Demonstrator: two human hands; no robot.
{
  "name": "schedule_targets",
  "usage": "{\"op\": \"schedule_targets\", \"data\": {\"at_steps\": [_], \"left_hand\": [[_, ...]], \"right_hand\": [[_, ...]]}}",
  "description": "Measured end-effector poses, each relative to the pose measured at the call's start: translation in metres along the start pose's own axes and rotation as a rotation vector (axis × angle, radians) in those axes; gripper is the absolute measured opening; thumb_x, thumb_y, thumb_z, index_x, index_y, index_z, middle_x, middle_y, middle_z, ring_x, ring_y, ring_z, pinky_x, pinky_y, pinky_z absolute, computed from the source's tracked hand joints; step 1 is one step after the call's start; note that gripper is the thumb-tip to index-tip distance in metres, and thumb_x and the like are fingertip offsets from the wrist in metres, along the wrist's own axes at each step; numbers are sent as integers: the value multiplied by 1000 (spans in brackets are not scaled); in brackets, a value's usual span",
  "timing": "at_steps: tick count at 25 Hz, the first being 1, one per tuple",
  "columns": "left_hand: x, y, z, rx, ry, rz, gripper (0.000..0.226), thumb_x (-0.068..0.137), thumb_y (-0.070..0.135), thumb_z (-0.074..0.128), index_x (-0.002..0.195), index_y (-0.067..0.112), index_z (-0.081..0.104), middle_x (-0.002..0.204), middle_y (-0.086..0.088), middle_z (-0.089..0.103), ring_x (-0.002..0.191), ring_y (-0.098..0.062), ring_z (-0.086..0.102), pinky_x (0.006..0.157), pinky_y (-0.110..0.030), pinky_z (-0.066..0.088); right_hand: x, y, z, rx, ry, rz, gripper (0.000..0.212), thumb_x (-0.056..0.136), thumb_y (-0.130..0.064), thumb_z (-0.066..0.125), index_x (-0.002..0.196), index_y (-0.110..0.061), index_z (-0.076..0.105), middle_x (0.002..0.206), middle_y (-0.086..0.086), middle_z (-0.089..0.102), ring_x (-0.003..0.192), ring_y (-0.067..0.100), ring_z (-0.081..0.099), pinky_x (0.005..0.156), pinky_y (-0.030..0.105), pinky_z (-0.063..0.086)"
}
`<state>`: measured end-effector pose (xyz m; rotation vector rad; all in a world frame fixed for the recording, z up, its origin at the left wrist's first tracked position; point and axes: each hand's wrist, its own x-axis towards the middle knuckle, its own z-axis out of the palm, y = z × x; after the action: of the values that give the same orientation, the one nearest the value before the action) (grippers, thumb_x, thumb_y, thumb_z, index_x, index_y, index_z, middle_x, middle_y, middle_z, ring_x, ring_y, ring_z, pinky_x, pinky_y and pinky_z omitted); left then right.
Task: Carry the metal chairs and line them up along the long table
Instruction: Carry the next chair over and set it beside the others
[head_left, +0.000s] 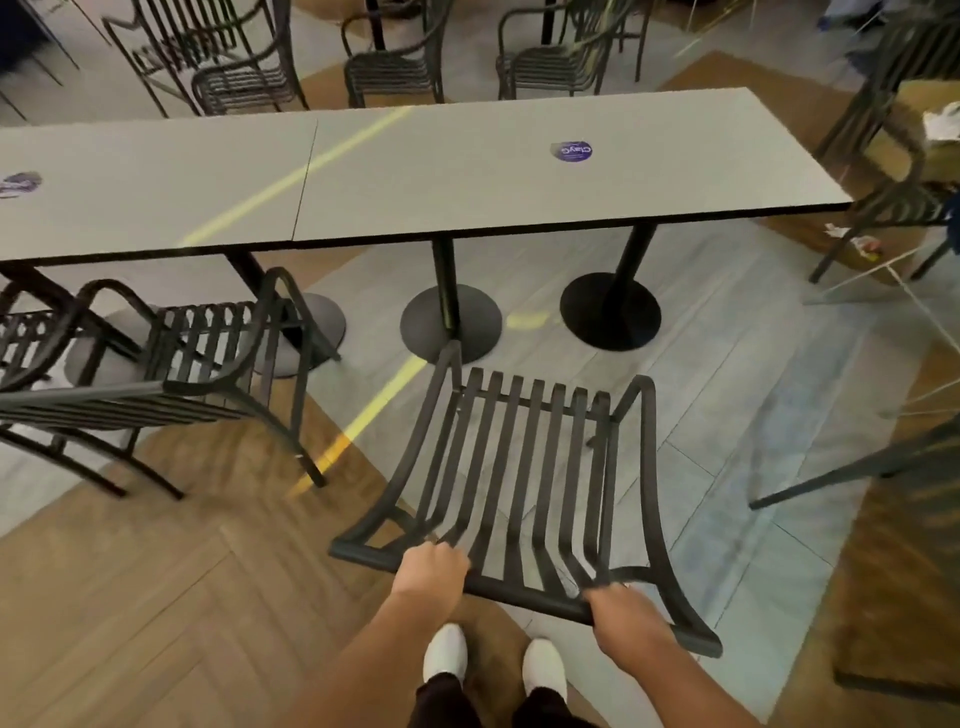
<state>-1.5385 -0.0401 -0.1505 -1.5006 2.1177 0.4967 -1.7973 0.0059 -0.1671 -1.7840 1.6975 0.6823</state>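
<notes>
A black slatted metal chair (524, 467) stands in front of me, its seat pointing at the long grey table (415, 171). My left hand (431, 569) grips the left part of its top back rail. My right hand (621, 616) grips the same rail further right. The chair's front sits near the table's round pedestal bases (451, 322). A second black metal chair (208, 374) stands to the left, tucked partly under the table's near edge. A third chair (26, 338) shows at the far left edge.
Several more black chairs (395, 67) stand beyond the table's far side. Another chair (893, 171) stands at the table's right end, and a chair leg (852, 467) juts in from the right. Round purple stickers (571, 150) lie on the tabletop. My white shoes (447, 654) are below the chair.
</notes>
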Motion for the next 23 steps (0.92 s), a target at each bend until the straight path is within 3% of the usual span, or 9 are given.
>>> {"op": "schedule_targets", "data": {"at_steps": [8, 12, 16, 23], "left_hand": [[-52, -15, 39, -124, 25, -175, 37, 104, 11, 44, 131, 26, 64, 122, -4, 68, 113, -28, 63, 93, -39, 50], [-63, -17, 56, -152, 40, -255, 34, 105, 13, 44, 132, 27, 61, 124, -3, 67, 118, -26, 62, 99, -38, 48], [-60, -20, 64, -230, 40, -312, 35, 105, 18, 46, 136, 32, 56, 132, -2, 62, 129, -27, 52, 112, -43, 36], [-51, -14, 65, -200, 42, -380, 38, 103, 20, 53, 138, 36, 54, 134, 0, 62, 131, -28, 51, 112, -44, 35]], "right_hand": [[2, -31, -10, -140, -20, -170, 36, 98, -2, 42, 124, -17, 62, 124, 10, 63, 117, 29, 60, 100, 42, 49], [0, -48, -18, -164, -3, -190, 29, 101, -11, 48, 126, -18, 60, 126, 9, 63, 117, 28, 60, 101, 41, 49], [-2, -69, -18, -99, 52, -183, 25, 100, -24, 53, 124, -21, 60, 123, 3, 64, 114, 23, 62, 96, 37, 51], [12, -77, -23, -149, 5, -288, 29, 102, -10, 48, 129, -15, 57, 123, 8, 65, 115, 27, 62, 98, 40, 50]]}}
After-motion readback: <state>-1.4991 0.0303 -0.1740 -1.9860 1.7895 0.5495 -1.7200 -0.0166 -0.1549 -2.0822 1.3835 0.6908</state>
